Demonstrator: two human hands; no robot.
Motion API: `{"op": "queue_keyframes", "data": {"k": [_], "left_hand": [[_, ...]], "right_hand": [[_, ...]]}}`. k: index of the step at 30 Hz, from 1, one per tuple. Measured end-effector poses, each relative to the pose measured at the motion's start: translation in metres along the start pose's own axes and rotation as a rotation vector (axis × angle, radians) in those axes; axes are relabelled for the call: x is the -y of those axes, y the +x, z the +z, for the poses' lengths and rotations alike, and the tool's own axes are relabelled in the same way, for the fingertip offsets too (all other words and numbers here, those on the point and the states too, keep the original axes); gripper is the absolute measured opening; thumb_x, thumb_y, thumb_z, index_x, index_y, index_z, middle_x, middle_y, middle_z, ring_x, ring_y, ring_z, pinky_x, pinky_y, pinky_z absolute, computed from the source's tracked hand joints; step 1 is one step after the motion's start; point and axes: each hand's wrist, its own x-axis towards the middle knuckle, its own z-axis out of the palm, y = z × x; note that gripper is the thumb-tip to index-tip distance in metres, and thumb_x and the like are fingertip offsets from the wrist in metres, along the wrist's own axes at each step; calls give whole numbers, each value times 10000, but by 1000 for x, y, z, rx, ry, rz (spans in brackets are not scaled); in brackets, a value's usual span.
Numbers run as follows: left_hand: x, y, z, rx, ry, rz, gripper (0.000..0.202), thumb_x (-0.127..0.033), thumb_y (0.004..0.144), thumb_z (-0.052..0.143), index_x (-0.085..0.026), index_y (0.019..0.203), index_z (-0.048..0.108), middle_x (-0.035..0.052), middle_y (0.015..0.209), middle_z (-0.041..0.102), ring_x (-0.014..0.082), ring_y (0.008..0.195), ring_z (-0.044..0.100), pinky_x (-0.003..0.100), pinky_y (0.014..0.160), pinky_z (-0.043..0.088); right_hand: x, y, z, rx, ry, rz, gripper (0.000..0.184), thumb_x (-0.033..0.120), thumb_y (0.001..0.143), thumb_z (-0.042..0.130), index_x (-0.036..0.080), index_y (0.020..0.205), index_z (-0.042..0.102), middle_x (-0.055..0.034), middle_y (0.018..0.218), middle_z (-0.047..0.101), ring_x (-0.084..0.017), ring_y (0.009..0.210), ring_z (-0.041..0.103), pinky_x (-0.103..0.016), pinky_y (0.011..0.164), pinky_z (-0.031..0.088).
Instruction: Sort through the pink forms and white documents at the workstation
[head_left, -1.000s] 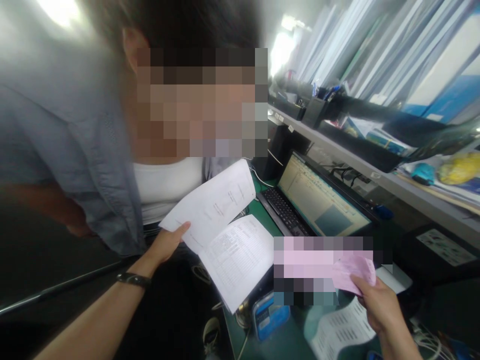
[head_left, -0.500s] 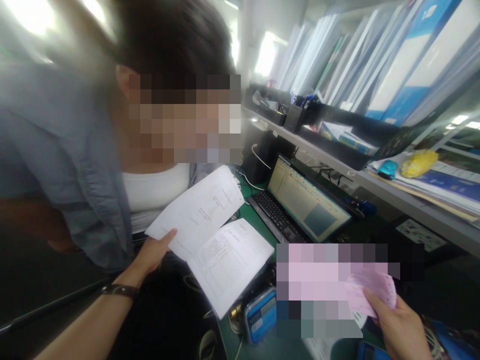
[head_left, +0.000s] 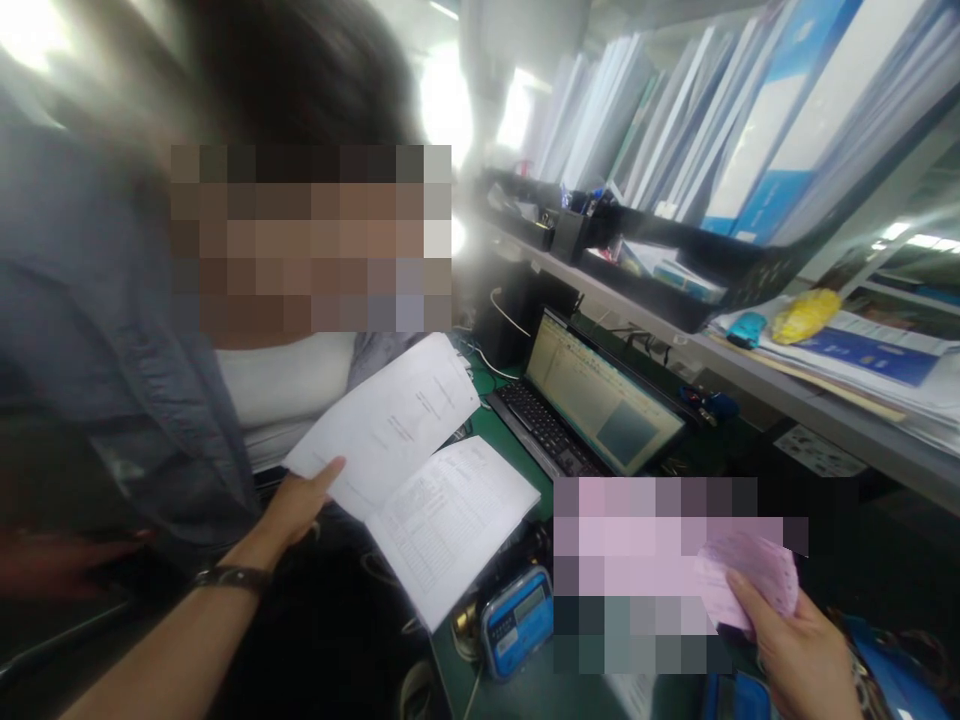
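My left hand, with a dark band on its wrist, grips the edge of an open stapled-looking document. Its thumb lies on top of the white printed pages, and the other fingers are hidden beneath. The lower page carries a printed table. On the right, my right hand pinches a pink paper sheet between thumb and fingers. Much of that sheet is hidden by pixelation. Between the two papers, a blue meter with a small display stands on the green desk.
A co-worker in a grey shirt leans in close at the left. Behind the papers stands an open laptop. A shelf above it bears binders, black trays and a yellow bundle. Another blue device lies near my right hand.
The view has shifted slightly, so the shelf and laptop appear further left. The co-worker has moved left and a blurred arm shows lower down. Both hands keep their papers.
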Motion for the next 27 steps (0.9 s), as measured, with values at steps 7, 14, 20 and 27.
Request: {"op": "queue_keyframes", "data": {"k": [7, 14, 20, 27], "left_hand": [[2, 1, 6, 0, -123, -6, 578, -388, 819, 625, -219, 1318, 388, 129, 1281, 492, 286, 1085, 536, 508, 868, 502], [-4, 0, 10, 39, -186, -3, 564, -329, 797, 664, -209, 1292, 422, 122, 1282, 495, 283, 1097, 530, 514, 903, 481], [-8, -4, 14, 51, -230, -68, 557, -316, 795, 666, -207, 1288, 430, 126, 1260, 516, 275, 1069, 551, 491, 876, 502], [-7, -10, 15, 50, -268, -166, 438, -334, 807, 649, -159, 1185, 515, 131, 1202, 550, 258, 997, 586, 461, 821, 537]], "right_hand": [[4, -1, -5, -3, -81, 21, 575, 633, 642, 632, 151, 955, 651, -92, 856, 663, -303, 873, 598, -399, 775, 452], [26, -12, -6, -8, -43, 44, 554, 579, 611, 663, 143, 952, 653, -92, 847, 665, -308, 863, 599, -385, 762, 463], [25, -12, -10, -12, -40, 57, 548, 576, 614, 661, 142, 948, 658, -87, 821, 668, -303, 869, 595, -377, 764, 465], [13, -10, -6, 18, 63, 25, 568, 560, 622, 687, 149, 1012, 638, -68, 863, 678, -268, 859, 613, -344, 766, 473]]}}
